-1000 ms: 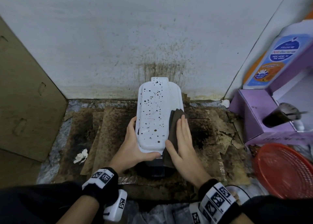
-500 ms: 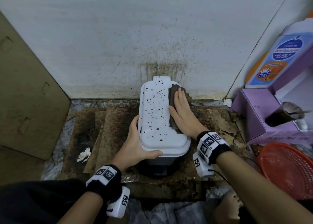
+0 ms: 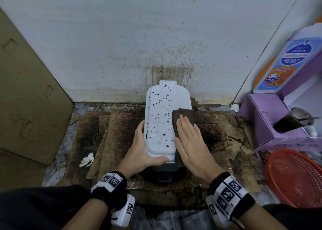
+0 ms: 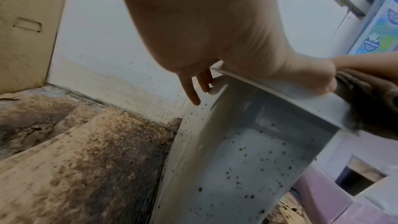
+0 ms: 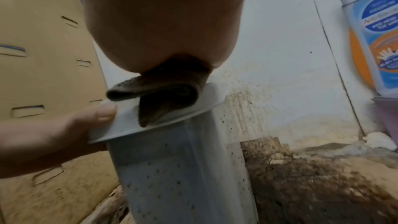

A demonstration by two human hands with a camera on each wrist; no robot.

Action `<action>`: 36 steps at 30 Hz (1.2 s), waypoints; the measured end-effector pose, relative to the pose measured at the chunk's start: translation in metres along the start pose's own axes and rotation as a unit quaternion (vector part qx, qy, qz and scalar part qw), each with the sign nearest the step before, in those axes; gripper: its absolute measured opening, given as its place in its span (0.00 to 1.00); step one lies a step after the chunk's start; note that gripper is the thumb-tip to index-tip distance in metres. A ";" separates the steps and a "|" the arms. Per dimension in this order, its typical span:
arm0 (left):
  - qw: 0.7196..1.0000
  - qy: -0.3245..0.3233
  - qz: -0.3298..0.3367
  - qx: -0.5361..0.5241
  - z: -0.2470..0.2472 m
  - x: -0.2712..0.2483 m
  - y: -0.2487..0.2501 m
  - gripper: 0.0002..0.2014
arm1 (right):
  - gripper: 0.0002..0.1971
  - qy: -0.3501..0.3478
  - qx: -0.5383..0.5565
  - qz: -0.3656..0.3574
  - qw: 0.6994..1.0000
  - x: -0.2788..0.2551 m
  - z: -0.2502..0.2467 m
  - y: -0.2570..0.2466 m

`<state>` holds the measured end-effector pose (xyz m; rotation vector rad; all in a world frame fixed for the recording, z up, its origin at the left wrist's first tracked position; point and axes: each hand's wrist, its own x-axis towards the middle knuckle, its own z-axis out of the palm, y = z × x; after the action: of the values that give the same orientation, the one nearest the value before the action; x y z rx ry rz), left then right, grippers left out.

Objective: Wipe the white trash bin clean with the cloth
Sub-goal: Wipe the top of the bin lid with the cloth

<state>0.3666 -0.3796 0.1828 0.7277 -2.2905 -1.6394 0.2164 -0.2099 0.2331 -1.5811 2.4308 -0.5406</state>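
Observation:
The white trash bin (image 3: pixel 161 118) stands against the wall, its lid speckled with brown spots; its spotted side wall (image 4: pixel 247 168) (image 5: pixel 183 176) shows in both wrist views. My left hand (image 3: pixel 144 153) grips the lid's near left corner, thumb along the front edge and fingers down the left side. My right hand (image 3: pixel 190 137) lies flat with straight fingers, pressing a folded dark brown cloth (image 3: pixel 184 114) (image 5: pixel 168 89) onto the right part of the lid. The cloth hangs a little over the lid's front edge.
Stained cardboard sheets (image 3: pixel 113 130) cover the floor around the bin. A brown cardboard panel (image 3: pixel 26 99) leans at the left. At the right are a purple box (image 3: pixel 261 118), a cup of dark liquid (image 3: pixel 291 121), a soap bottle (image 3: pixel 285 64) and a red basket (image 3: pixel 294 177). A crumpled tissue (image 3: pixel 87 160) lies left.
My right hand slid the cloth from the lid's far right end back toward me along the right side. The left hand kept its grip on the lid's corner.

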 end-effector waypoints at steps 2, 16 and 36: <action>1.000 -0.003 0.000 0.001 -0.001 0.000 0.000 0.74 | 0.31 -0.008 -0.028 -0.014 0.999 0.010 -0.005 0.006; 1.000 -0.013 -0.011 -0.024 -0.003 0.001 0.002 0.73 | 0.32 -0.088 -0.045 -0.030 0.995 0.149 -0.034 0.062; 1.000 -0.005 -0.006 -0.009 0.001 -0.004 0.005 0.73 | 0.31 -0.040 -0.033 -0.015 0.999 0.048 -0.014 0.027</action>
<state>0.3683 -0.3759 0.1871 0.7316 -2.2795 -1.6715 0.1688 -0.2409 0.2364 -1.6346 2.3922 -0.3981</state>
